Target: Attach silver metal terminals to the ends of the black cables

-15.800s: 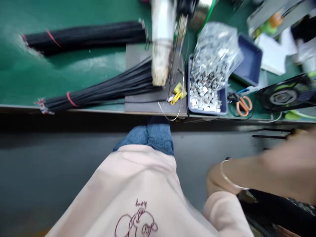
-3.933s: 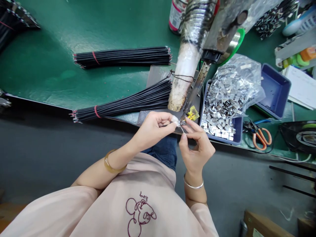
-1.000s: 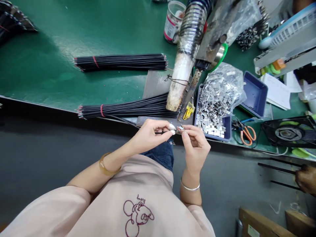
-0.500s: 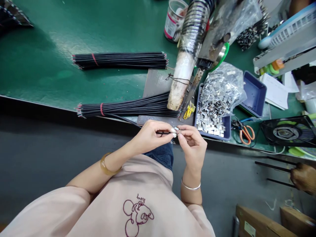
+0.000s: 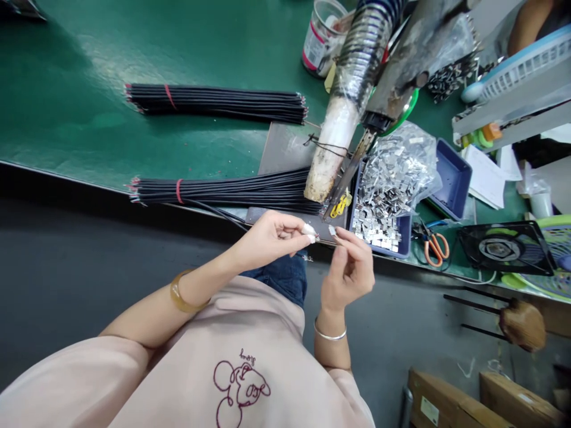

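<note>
1. Left: the left hand pinches a wire tip, fingertips closed, over the near edge of the tabletop.
2. Right: the right hand, pinching a small metal piece, has just drawn rightward; piece and wire now sit apart, unjoined.

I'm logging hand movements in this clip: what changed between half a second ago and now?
The right hand moved rightward, away from the left hand, opening a gap between their fingertips; it holds a small metal piece. The left hand appears to keep its grip on a black cable. The two cable bundles and the orange-handled tool stayed put.
</note>
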Motion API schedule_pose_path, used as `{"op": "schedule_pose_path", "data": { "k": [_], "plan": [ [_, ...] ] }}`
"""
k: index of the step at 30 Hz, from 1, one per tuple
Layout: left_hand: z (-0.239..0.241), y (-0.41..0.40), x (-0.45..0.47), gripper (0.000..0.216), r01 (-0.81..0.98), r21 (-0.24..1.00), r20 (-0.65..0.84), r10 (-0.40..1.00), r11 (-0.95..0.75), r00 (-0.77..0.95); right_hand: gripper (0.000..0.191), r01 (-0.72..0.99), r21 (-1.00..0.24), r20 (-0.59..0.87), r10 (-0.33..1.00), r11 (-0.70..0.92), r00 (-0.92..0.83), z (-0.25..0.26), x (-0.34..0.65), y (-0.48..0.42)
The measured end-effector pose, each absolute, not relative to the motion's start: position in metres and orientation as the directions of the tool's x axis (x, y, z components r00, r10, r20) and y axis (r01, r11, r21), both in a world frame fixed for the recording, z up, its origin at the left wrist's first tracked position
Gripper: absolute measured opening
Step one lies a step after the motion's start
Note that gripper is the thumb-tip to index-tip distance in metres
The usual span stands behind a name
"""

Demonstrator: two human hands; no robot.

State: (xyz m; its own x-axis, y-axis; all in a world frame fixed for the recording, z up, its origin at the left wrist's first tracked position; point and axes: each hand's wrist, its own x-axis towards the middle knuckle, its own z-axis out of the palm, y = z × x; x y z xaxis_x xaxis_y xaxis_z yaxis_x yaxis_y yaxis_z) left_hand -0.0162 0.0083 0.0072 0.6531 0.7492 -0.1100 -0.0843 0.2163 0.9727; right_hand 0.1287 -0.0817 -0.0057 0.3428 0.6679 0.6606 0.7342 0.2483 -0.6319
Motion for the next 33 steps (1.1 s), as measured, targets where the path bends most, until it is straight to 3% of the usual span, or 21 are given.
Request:
{"op": "schedule_pose_path", "data": {
  "k": [5,10,17,25,29,33],
  "plan": [
    [0.009,0.008,-0.007,0.014,-0.095,0.971,-0.121,0.791,0.221,0.599,0.018,0.793,-0.506,0.735,0.650,0.340,0.190,-0.006,0.132,-0.084],
    [0.012,0.008,-0.005,0.015,-0.094,0.971,-0.125,0.804,0.219,0.581,0.012,0.642,-0.710,0.620,0.688,0.289,0.377,-0.006,0.135,-0.081],
    [0.011,0.008,-0.004,0.013,-0.076,0.973,-0.129,0.790,0.216,0.599,0.018,0.698,-0.614,0.692,0.678,0.370,0.249,-0.007,0.134,-0.083],
    [0.011,0.007,-0.003,0.016,-0.080,0.974,-0.133,0.819,0.213,0.558,0.005,0.515,-0.811,0.528,0.729,0.280,0.435,-0.015,0.138,-0.081],
    [0.009,0.007,-0.003,0.019,-0.065,0.976,-0.138,0.829,0.205,0.542,0.009,0.605,-0.740,0.573,0.749,0.296,0.334,-0.017,0.140,-0.079],
    [0.010,0.008,-0.002,0.021,-0.063,0.980,-0.132,0.853,0.189,0.506,0.016,0.773,-0.542,0.688,0.702,0.331,0.182,-0.017,0.140,-0.079]
  ]
}}
